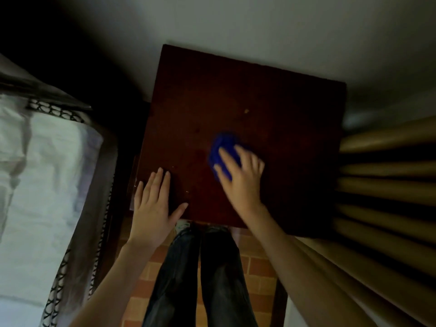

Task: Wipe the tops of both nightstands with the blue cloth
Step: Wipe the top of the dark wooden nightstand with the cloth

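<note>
- The blue cloth (223,147) lies bunched on the dark wooden top of the nightstand (271,102), a little right of the middle and toward the near half.
- The right hand (240,178) is on top of the cloth, palm down. Its fingers are spread and mostly straight across the cloth, pressing it onto the wood. The hand and cloth are blurred, so finer detail of the grip does not show.
- Blue fabric shows past the fingertips and between the thumb and first finger. The rest is hidden under the palm.
- The left hand (153,206) rests flat on the near left corner of the top, with the fingers straight and close together and the thumb stretched out to the right. It holds nothing and is well apart from the cloth.
- A small pale speck (246,111) sits on the wood beyond the cloth, toward the far side.
- The far edge of the nightstand stands against a pale wall (236,24).
- To the left is a bed (47,173) with white sheets and a dark patterned border along its edge.
- To the right, tan curtain (382,185) folds hang just beside the nightstand.
- Below the near edge, the person's legs in dark jeans (219,279) stand on a brick-patterned floor (257,263).
</note>
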